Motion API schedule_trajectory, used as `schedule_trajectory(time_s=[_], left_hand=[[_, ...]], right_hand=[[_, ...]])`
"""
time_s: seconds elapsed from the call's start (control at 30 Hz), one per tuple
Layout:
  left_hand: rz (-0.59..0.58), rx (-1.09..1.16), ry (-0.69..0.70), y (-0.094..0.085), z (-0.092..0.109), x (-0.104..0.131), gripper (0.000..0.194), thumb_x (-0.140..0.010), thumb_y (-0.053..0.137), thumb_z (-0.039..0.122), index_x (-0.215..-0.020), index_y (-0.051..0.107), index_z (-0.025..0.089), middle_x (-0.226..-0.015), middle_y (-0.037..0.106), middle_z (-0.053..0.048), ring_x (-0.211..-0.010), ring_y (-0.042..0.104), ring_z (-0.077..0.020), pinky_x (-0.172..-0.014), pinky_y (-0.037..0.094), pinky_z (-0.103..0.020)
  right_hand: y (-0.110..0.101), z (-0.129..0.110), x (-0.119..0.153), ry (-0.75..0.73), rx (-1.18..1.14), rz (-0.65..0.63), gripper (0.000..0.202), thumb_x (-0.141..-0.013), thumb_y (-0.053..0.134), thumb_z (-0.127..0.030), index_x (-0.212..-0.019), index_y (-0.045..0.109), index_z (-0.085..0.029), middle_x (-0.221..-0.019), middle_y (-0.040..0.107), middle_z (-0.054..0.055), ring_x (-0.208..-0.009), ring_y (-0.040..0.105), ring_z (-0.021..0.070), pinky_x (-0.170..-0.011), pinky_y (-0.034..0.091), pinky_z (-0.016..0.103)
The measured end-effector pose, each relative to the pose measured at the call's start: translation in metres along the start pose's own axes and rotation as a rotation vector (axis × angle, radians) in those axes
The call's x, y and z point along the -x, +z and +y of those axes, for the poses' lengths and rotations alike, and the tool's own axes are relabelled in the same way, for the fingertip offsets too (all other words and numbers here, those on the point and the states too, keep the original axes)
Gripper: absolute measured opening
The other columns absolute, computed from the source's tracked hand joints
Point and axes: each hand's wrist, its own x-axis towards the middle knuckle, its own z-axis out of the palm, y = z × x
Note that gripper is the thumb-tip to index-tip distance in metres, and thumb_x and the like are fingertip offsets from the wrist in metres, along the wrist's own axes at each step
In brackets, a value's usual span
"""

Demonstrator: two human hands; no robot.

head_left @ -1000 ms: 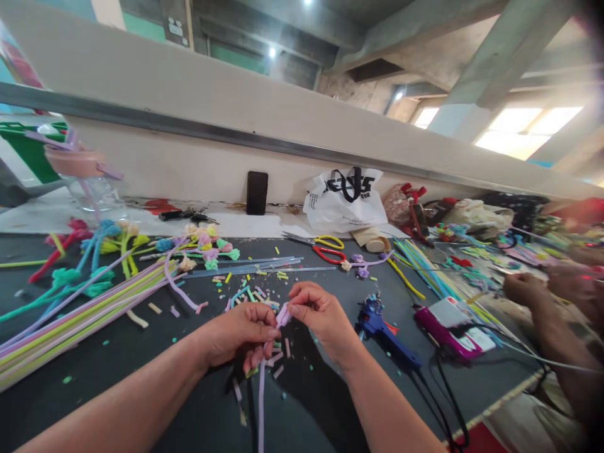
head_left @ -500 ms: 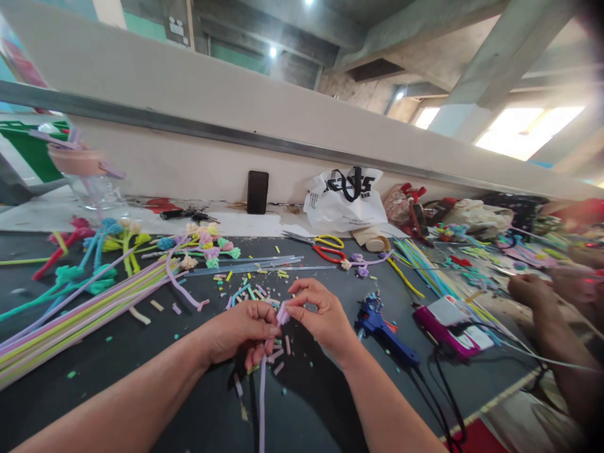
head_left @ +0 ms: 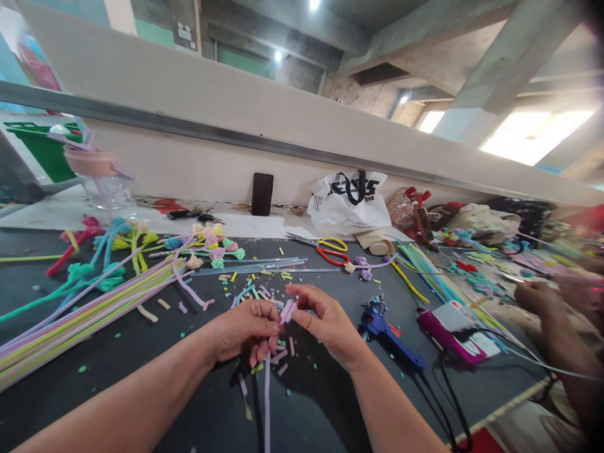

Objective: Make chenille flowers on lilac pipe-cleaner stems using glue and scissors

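Observation:
A lilac pipe cleaner (head_left: 267, 402) hangs down from my left hand (head_left: 250, 330), whose thumb and fingers pinch it near the top. Its upper end is folded into short loops that stick up between my two hands. My right hand (head_left: 325, 321) has its thumb and fingertips closed on those loops, with the index finger raised a little above them. Cut pipe cleaner pieces (head_left: 282, 370) in several colours lie on the dark table around and beneath the hands.
Right of my hands lies a blue glue gun (head_left: 391, 340) with its cord, beside a magenta box (head_left: 455, 333). Scissors (head_left: 333, 250) lie behind. Bundled pipe cleaners (head_left: 94, 308) are at left. A phone (head_left: 262, 194) leans on the partition. A co-worker's hands (head_left: 542, 296) are at far right.
The view has shifted slightly, so everything sits a little further right and lower. The right fingers have opened slightly at the loops, which show more clearly. The left hand keeps its pinch.

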Motion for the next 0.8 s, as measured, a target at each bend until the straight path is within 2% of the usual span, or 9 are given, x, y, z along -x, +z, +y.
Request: schedule_trajectory(time_s=[0.37,0.47,0.57,0.67,0.8], left_hand=[[0.000,-0.004,0.002,0.001,-0.002,0.000,0.014,-0.070,0.063,0.020,-0.076,0.052,0.015,-0.054,0.062,0.000,-0.034,0.052,-0.0077,-0.030,0.041,-0.014],[0.014,-0.021,0.004,0.002,-0.001,0.000,0.014,-0.070,0.063,0.021,-0.075,0.052,0.014,-0.054,0.062,0.000,-0.033,0.052,-0.0073,-0.030,0.040,-0.014],[0.016,-0.020,0.016,0.002,0.000,0.000,0.015,-0.071,0.064,0.023,-0.073,0.052,0.014,-0.054,0.061,0.001,-0.033,0.051,-0.0066,-0.030,0.040,-0.013],[0.030,-0.004,0.039,0.002,-0.002,-0.001,0.017,-0.071,0.064,0.025,-0.071,0.051,0.014,-0.054,0.060,0.001,-0.033,0.050,-0.0061,-0.030,0.040,-0.013],[0.101,0.007,0.100,0.007,-0.005,-0.002,0.019,-0.071,0.063,0.027,-0.071,0.049,0.014,-0.056,0.060,0.001,-0.034,0.050,-0.0058,-0.031,0.041,-0.014]], right_hand=[[0.011,0.000,-0.001,0.012,0.102,-0.010,0.029,-0.072,0.062,-0.019,-0.101,0.062,-0.018,-0.093,0.064,0.005,-0.079,0.059,0.0150,-0.074,0.046,0.029],[0.011,0.000,-0.001,0.014,0.092,-0.024,0.030,-0.072,0.063,-0.023,-0.102,0.062,-0.018,-0.093,0.063,0.005,-0.080,0.058,0.0160,-0.074,0.045,0.029],[0.009,0.001,0.000,0.012,-0.065,-0.046,0.036,-0.076,0.060,-0.035,-0.109,0.059,-0.020,-0.103,0.061,0.006,-0.084,0.056,0.0168,-0.077,0.044,0.030],[0.007,0.003,0.001,0.020,-0.260,0.021,0.040,-0.083,0.049,-0.045,-0.115,0.055,-0.022,-0.112,0.057,0.006,-0.088,0.054,0.0168,-0.080,0.042,0.031],[0.006,0.009,-0.002,0.107,-0.303,0.179,0.035,-0.084,0.048,-0.047,-0.106,0.060,-0.022,-0.103,0.061,0.004,-0.082,0.053,0.0151,-0.078,0.041,0.028]])
